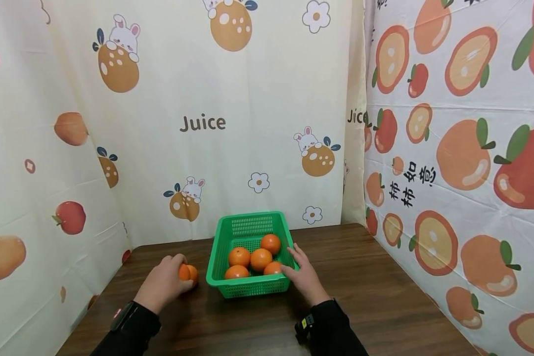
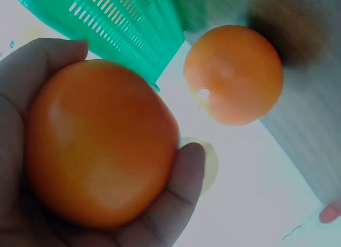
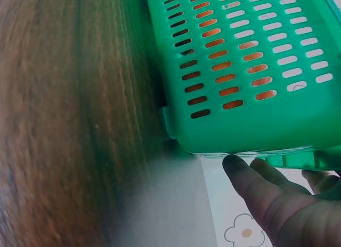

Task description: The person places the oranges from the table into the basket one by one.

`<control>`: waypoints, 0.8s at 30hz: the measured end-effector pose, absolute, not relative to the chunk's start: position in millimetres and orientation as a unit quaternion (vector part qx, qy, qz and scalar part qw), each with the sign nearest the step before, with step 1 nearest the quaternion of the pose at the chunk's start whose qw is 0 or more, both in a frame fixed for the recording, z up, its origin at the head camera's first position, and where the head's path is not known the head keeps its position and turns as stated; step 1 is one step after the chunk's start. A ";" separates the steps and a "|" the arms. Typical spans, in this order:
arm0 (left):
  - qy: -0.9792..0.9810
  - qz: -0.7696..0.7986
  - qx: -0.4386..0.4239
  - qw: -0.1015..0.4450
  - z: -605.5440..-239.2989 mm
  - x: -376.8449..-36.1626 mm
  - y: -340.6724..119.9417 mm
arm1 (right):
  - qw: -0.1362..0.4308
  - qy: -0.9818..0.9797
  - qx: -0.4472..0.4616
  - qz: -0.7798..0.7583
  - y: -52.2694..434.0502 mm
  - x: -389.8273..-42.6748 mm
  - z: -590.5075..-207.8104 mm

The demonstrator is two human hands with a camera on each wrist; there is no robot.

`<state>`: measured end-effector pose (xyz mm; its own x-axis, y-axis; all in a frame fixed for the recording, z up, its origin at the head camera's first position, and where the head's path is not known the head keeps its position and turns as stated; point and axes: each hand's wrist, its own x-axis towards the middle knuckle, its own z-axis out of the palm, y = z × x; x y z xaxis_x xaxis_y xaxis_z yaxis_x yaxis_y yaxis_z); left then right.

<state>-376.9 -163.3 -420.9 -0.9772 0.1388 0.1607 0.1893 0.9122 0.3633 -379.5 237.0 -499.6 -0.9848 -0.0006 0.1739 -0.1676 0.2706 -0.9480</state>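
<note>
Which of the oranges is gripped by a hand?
The orange outside the basket, in the left hand. A second orange lies free on the table beside it; the other five sit inside the basket.

Both forearms, in dark sleeves with a band at each wrist, extend forward and converge slightly. Left hand (image 1: 162, 283): palm down, fingers and thumb curled in a round grasp. Right hand (image 1: 303, 274): fingers extended and nearly straight, tips pressed flat against a surface.

Bright, even head view (soft shadows); both wrist views look blurred, perhaps washed out.
</note>
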 end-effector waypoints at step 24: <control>-0.966 -0.224 -0.092 0.094 -396.7 -385.6 -138.5 | 0.072 -0.794 0.059 0.600 237.7 -381.4 -499.9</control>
<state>-385.6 -138.5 -396.7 -0.9653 0.1359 0.2230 0.2200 0.8831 0.4144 -381.4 237.7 -499.9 -0.9826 -0.0069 0.1854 -0.1803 0.2723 -0.9452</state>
